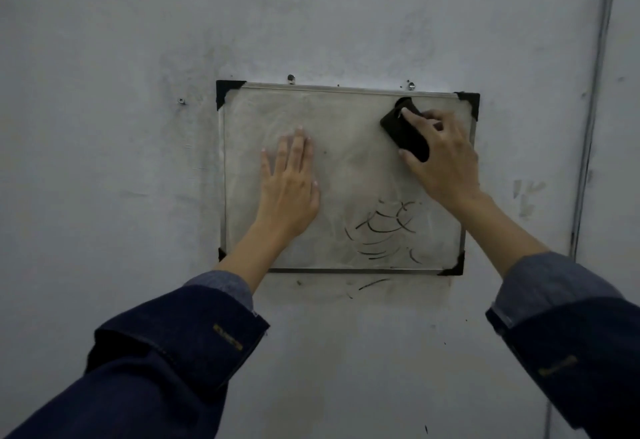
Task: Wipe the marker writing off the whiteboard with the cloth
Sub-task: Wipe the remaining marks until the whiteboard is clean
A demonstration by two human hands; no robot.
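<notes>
A small whiteboard (346, 161) with a metal frame and black corner caps hangs on a grey wall. Black marker strokes (384, 230) remain in its lower right area; the other parts look smeared grey. My right hand (440, 158) presses a dark folded cloth (405, 133) against the board near its upper right corner. My left hand (289, 185) lies flat on the left half of the board, fingers together and pointing up, holding nothing.
The wall (104, 161) around the board is stained with marker smudges, with a stray stroke (372, 284) just below the frame. Screws (290, 77) stick out above the board. A thin vertical cable (595, 92) runs down the wall at the right.
</notes>
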